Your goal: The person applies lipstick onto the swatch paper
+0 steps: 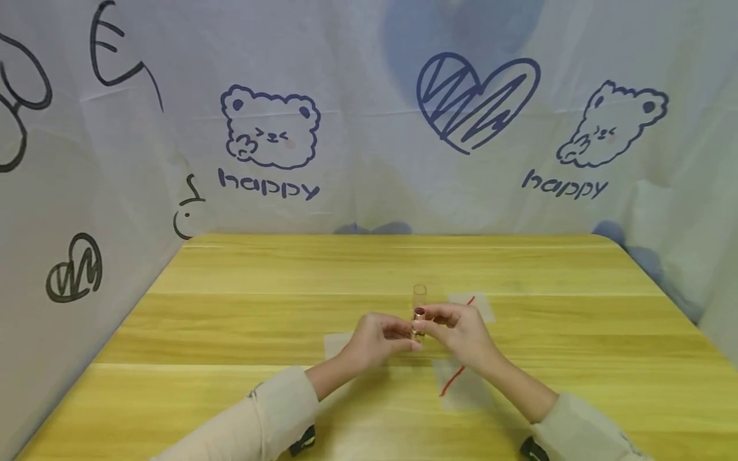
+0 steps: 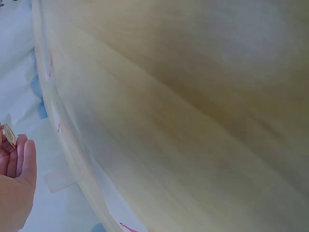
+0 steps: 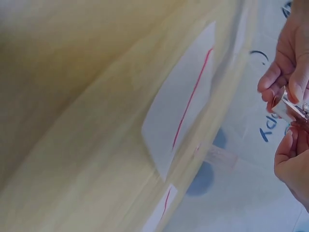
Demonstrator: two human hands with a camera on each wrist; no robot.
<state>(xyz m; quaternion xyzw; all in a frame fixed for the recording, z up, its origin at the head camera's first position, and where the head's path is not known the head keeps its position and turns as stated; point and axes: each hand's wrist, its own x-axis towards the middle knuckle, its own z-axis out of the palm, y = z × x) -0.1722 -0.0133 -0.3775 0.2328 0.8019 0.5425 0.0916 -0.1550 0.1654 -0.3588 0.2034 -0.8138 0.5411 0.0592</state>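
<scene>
A lipstick (image 1: pixel 419 314) with a dark red tip and a shiny gold tube is held upright over the middle of the table. My left hand (image 1: pixel 371 342) pinches the lower part of the tube from the left. From the right, my right hand (image 1: pixel 466 331) pinches it nearer the top with thumb and fingers. Just behind the lipstick stands a clear cap (image 1: pixel 419 292). In the left wrist view the gold tube's end (image 2: pixel 9 136) shows at the fingertips. The right wrist view catches both hands around the shiny tube (image 3: pixel 288 112) at its right edge.
On the wooden table (image 1: pixel 230 320) lie several pieces of white paper. One with a red stroke (image 1: pixel 484 306) is behind my right hand, another (image 1: pixel 461 390) in front of it. A further paper (image 1: pixel 336 346) is partly hidden by my left hand. Drawn-on white cloth (image 1: pixel 369 147) hangs behind.
</scene>
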